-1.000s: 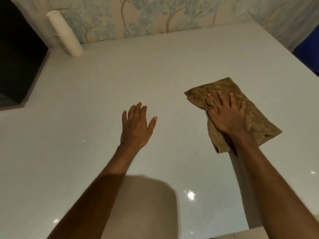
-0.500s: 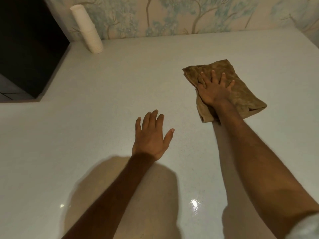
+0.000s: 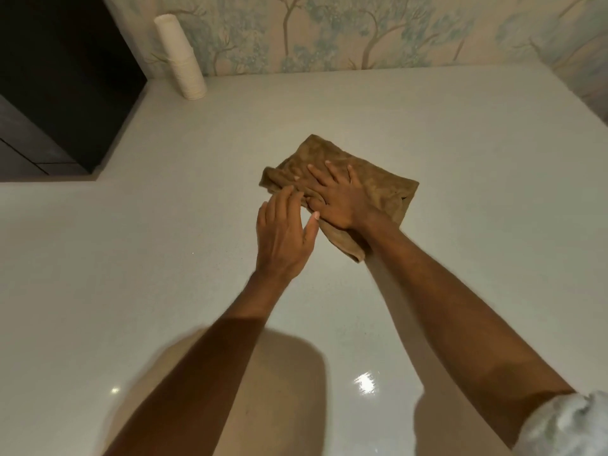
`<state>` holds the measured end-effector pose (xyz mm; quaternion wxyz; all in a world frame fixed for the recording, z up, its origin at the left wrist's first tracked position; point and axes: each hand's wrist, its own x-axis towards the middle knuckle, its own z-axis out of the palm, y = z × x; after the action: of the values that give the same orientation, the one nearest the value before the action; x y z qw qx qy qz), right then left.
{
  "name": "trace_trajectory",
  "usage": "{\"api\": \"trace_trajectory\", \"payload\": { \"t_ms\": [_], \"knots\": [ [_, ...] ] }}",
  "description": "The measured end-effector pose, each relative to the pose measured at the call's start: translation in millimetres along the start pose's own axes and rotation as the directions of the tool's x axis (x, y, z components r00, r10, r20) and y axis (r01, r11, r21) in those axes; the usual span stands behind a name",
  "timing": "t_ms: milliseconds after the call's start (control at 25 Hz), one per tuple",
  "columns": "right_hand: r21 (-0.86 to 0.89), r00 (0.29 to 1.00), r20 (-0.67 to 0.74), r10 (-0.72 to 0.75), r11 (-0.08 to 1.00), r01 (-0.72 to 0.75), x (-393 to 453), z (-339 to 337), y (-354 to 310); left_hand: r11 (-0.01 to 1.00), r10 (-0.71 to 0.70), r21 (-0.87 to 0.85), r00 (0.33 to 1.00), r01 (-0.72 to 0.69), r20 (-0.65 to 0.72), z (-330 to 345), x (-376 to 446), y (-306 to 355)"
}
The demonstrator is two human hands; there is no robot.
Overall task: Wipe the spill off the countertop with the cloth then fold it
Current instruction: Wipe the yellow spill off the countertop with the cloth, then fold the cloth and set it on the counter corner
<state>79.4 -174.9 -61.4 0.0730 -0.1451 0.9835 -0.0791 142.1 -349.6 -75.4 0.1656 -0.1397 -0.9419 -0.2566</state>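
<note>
Both hands hide cloth's middle — spill unclear.

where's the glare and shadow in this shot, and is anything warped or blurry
Head view: bright glare spots sit on the glossy countertop near the bottom edge; a broad dark shadow pools under the forearms; wide-angle distortion bends the counter's back edge and leans the stack of cups; the cloth under the right hand is sharp, the left hand slightly soft, the sleeve at the lower right blurred.

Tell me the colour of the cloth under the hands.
The cloth is plain tan-brown, with no pattern. It shows in the head view, the only one.
</note>
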Motion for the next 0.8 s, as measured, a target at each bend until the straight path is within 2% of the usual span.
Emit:
{"api": "trace_trajectory", "payload": {
  "t_ms": [160, 280, 400, 520, 640, 800],
  "knots": [
    [0.036, 0.998, -0.046, 0.033, 0.999, -0.031, -71.9, 16.6, -34.8, 0.998, 0.032, -0.05, 0.999, -0.034, -0.032, -9.4, -2.0, 5.8],
    [-0.004, 1.0, -0.029, -0.01, 1.0, 0.01, -118.0, 28.4, -61.6, 0.989, -0.036, -0.143, 0.999, 0.036, -0.001, -18.1, -4.9, 0.6],
    [-0.024, 0.995, -0.049, -0.086, 0.996, 0.085, -163.5, 41.9, -86.8, 0.992, -0.064, -0.091, 0.966, 0.09, 0.252, -22.9, -8.6, -11.6],
    [-0.056, 0.984, -0.088, -0.158, 0.987, 0.153, -202.6, 56.5, -103.4, 0.998, -0.054, 0.06, 0.892, 0.03, 0.449, -24.8, -16.5, -19.9],
    [-0.053, 0.977, -0.069, -0.202, 0.979, 0.199, -229.4, 63.2, -103.4, 0.997, -0.041, 0.076, 0.882, 0.006, 0.469, -25.9, -23.8, -22.5],
    [-0.09, 0.965, -0.024, -0.261, 0.962, 0.258, -251.4, 65.1, -97.0, 0.994, -0.025, 0.104, 0.92, -0.018, 0.392, -26.4, -33.6, -23.4]
  ]
}}
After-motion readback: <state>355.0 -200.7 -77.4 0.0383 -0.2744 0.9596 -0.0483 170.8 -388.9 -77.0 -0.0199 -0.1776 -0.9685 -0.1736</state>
